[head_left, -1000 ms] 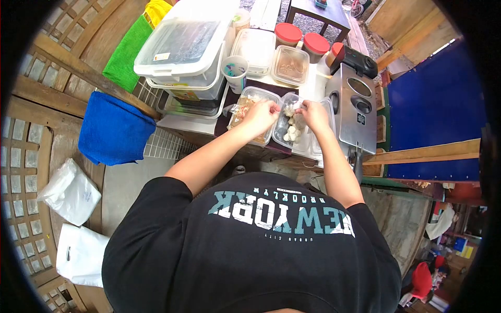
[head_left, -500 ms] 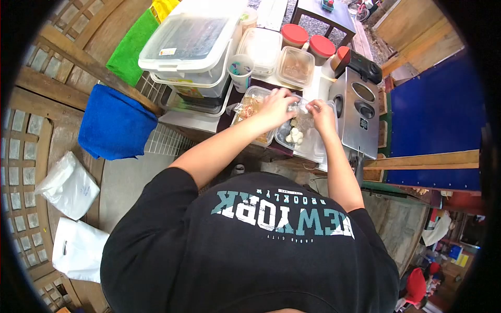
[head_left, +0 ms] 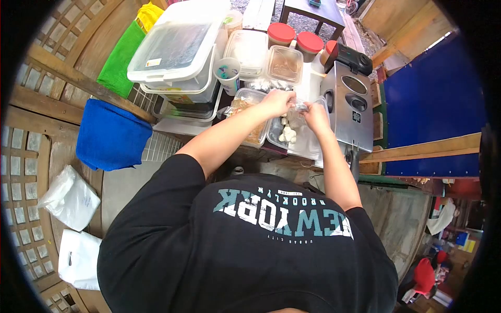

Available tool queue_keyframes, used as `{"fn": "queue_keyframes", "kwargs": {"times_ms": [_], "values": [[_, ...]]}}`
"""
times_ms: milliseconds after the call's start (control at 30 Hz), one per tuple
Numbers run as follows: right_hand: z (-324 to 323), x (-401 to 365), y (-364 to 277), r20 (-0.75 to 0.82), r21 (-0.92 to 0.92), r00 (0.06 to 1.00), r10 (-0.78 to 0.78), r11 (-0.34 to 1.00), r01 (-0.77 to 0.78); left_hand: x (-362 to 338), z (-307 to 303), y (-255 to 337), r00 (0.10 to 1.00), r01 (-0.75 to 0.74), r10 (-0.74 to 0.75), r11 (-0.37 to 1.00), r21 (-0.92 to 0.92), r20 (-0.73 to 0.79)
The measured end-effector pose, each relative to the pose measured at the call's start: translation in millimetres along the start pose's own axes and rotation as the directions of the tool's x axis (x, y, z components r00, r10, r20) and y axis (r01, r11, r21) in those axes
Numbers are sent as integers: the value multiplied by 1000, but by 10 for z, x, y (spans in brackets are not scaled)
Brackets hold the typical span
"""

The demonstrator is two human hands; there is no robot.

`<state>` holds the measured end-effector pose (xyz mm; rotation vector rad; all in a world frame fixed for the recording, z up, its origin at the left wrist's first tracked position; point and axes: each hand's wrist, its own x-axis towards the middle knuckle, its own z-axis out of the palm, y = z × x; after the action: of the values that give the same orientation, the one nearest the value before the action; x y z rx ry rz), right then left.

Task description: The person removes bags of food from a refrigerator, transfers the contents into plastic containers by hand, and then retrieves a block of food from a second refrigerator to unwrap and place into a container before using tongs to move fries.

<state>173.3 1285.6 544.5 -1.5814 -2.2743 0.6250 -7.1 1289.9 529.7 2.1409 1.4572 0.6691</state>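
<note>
My left hand [head_left: 277, 103] is closed on the upper edge of a clear plastic bag [head_left: 297, 120]. Pinching the same bag from the other side is my right hand [head_left: 316, 118], its fingertips close to those of the left. The bag sits over a clear plastic container [head_left: 273, 136] holding several white balls [head_left: 287, 135]. Under my left wrist, a second clear container [head_left: 253, 95] holds packed food in yellowish and reddish tones, partly covered by my forearm.
A steel fryer [head_left: 354, 112] stands at the right. Behind are a lidded tub [head_left: 295, 62], red-lidded jars [head_left: 309, 41] and a white cup [head_left: 227, 76]. Large stacked bins [head_left: 175, 52] stand left, with a blue towel [head_left: 112, 134] hanging nearby.
My left fingers, earlier spread over the bag, have closed on its edge. Both hands now hold it close together. The view has shifted slightly.
</note>
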Motion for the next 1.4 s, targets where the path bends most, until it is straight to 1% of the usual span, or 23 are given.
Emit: {"fn": "queue_keyframes", "kwargs": {"times_ms": [33,133,233,267,367,400,500,533,567,633,700,733,833,867,900,967,1000,1033,1133,1200,1300,1333,1400], "values": [[2,-1,-4,-8,12,1000,0,1000,0,-21,-4,-1,1000,-12,12,999,-36,-17],[-111,-27,-95,-64,20,998,30,999,-28,-73,-207,110,999,36,-34,974,-222,9],[-138,44,-5,-143,32,989,29,999,-24,-84,-272,-34,996,-62,41,957,-284,-82],[-117,69,-2,-139,21,990,15,1000,-12,-139,-381,4,993,-55,25,965,-257,-119],[-38,110,-15,-125,-10,992,-24,1000,23,-329,-512,54,962,165,-202,967,-196,-184],[6,111,-92,12,-25,1000,14,1000,-14,-387,-472,14,964,159,-176,982,-96,-198],[369,135,-34,115,-94,993,-41,994,52,-707,-326,116,956,290,-291,956,-38,-27],[485,149,38,119,-14,989,-85,996,88,-834,-298,196,941,330,-327,943,-33,85],[450,134,-15,140,-34,987,-83,995,89,-966,-291,304,913,370,-358,929,-24,197],[345,53,-186,189,-74,979,-74,993,89,-1190,-205,398,849,435,-395,900,-38,351],[461,66,-77,184,-173,968,-172,964,204,-1335,-41,403,803,511,-449,857,-64,392],[511,86,-6,185,-222,957,-224,939,263,-1389,114,304,848,459,-413,886,-69,332],[521,125,-15,234,-212,942,-241,933,291,-1401,305,220,823,559,-452,752,-348,345],[544,143,20,251,-222,936,-246,927,303,-1378,300,244,757,649,-472,619,-442,451],[569,163,55,265,-230,932,-249,922,312,-1381,304,284,717,695,-495,470,-544,490],[661,171,99,268,-244,933,-242,919,309,-1372,293,367,644,715,-505,129,-687,575],[712,166,119,257,-250,938,-233,921,298,-1361,289,364,626,726,-470,60,-685,622],[748,163,146,248,-256,943,-224,923,286,-1362,280,385,631,719,-471,56,-693,616],[670,214,113,263,-122,958,-113,981,149,-1361,280,426,640,700,-474,34,-714,605],[682,362,166,307,-157,944,-119,972,173,-1372,292,429,630,695,-484,1,-719,608],[637,396,103,334,-187,932,-143,959,213,-1357,437,331,557,673,-471,-225,-704,684],[602,388,62,337,-195,929,-152,954,227,-1352,504,296,567,658,-481,-223,-719,669],[571,333,-43,338,-284,933,-125,932,228,-1334,581,270,588,627,-497,-219,-748,638]]}}
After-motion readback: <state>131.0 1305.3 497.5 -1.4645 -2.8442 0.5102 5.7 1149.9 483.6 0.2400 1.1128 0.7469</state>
